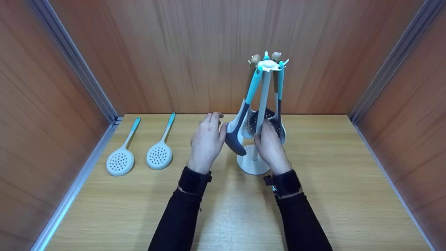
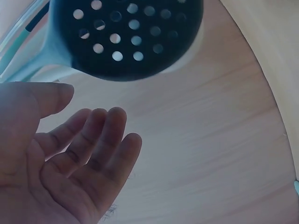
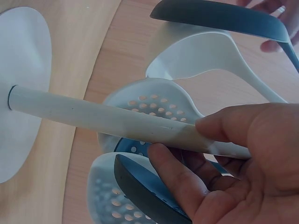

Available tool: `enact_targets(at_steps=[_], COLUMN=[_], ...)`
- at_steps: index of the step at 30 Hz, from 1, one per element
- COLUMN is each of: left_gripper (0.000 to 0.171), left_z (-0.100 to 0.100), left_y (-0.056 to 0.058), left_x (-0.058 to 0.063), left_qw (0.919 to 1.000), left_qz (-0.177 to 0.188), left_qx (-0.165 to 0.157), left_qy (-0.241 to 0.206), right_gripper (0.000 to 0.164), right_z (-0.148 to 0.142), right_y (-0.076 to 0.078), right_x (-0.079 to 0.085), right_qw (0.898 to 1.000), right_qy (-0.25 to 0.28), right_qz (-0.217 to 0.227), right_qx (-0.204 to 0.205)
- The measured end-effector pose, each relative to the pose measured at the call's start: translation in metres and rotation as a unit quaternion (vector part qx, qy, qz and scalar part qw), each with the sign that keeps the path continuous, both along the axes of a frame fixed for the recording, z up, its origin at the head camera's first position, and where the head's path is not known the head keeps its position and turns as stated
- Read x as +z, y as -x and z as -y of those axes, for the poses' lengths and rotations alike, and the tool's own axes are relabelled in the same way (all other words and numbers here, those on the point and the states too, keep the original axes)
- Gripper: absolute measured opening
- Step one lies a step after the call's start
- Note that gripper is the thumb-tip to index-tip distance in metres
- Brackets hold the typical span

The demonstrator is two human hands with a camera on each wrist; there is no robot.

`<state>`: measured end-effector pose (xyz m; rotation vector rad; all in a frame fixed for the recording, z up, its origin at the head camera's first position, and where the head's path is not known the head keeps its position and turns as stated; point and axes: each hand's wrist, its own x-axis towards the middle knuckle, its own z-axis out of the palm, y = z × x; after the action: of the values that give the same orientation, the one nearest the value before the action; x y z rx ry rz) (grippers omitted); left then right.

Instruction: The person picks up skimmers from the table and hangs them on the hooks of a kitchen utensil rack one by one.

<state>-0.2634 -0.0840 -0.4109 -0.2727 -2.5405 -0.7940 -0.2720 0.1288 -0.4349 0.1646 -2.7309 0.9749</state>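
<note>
A white utensil stand [image 1: 265,94] stands upright right of the middle in the head view, hung with several kitchen tools. My right hand [image 1: 272,148] grips its pole [image 3: 107,117], thumb on one side and fingers on the other. Dark and pale skimmers hang close around those fingers, with a pale ladle [image 3: 196,53] farther along. On the stand's left side hangs a dark blue skimmer [image 1: 234,139] with a turquoise handle. Beside it is my left hand [image 1: 208,141], fingers loosely bent and palm bare in the left wrist view, below the skimmer's perforated head [image 2: 154,65].
Two pale skimmers with turquoise handles lie on the table's left part, one far left [image 1: 120,162] and one nearer the middle [image 1: 159,156]. Wooden panels enclose the table [image 1: 348,181] at the back [image 1: 195,55] and both sides, with metal corner strips.
</note>
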Motion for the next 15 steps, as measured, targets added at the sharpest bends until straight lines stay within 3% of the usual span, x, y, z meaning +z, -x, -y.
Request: enact_targets(at_steps=[15], left_gripper=[0.036], left_z=[0.025], left_y=[0.023], left_x=[-0.009], left_qw=[0.9988], left_qz=[0.028], left_qx=[0.036], left_qy=[0.017], right_gripper=[0.053], right_z=[0.0], right_y=[-0.001], right_x=[0.002], right_qw=[1.0], right_qy=[-0.005], right_qz=[0.004], right_qx=[-0.003])
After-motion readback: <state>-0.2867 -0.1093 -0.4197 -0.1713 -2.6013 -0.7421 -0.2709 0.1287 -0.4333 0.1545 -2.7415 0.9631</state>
